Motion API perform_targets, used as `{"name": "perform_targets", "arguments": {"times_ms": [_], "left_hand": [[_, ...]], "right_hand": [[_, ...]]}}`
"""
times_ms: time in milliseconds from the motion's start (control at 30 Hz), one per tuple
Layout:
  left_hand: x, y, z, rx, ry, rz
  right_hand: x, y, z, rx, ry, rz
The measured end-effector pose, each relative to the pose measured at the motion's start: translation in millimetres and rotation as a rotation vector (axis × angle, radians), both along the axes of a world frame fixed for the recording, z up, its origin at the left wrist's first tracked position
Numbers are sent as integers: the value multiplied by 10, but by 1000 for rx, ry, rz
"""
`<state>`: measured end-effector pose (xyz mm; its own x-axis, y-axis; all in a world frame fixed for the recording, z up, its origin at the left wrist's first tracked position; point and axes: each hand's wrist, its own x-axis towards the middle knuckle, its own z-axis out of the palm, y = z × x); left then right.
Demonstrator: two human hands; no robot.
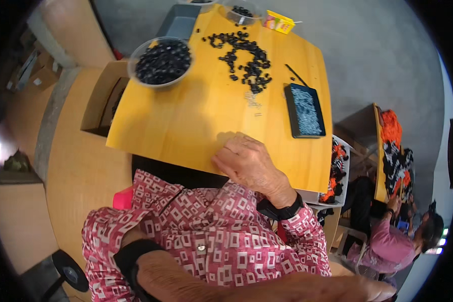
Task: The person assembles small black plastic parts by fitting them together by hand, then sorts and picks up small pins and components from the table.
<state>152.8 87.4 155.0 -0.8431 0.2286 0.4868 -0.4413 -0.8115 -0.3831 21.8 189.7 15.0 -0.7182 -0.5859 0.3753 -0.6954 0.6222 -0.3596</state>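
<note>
My right hand (246, 158) rests at the near edge of the yellow table (176, 131), its fingers curled under. Whether anything is inside them is hidden. My left forearm crosses low in front of my body, and my left hand (372, 290) is smeared at the lower right, its fingers unreadable. Beyond the right hand lie small silver pins (253, 100) and a scattered string of small black parts (254, 60). A black tray (289, 113) full of silver pins sits to the right, with a thin black stick (296, 74) above it.
At the table's left stands a clear bowl (136, 75) of black parts. Farther back are a grey tray (176, 22), another clear tub (239, 15) and a yellow box (279, 22). A white bin (343, 173) of orange and black pieces stands right; a person (392, 241) works beyond.
</note>
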Motion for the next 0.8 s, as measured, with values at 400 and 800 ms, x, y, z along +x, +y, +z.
{"name": "perform_targets", "arguments": {"times_ms": [400,800], "left_hand": [[-248,-43,-283,-785,478,79],[-667,-723,-53,-1032,554,-245]], "right_hand": [[-68,-78,-50,11,13,-6],[43,65,47,123,38,-35]]}}
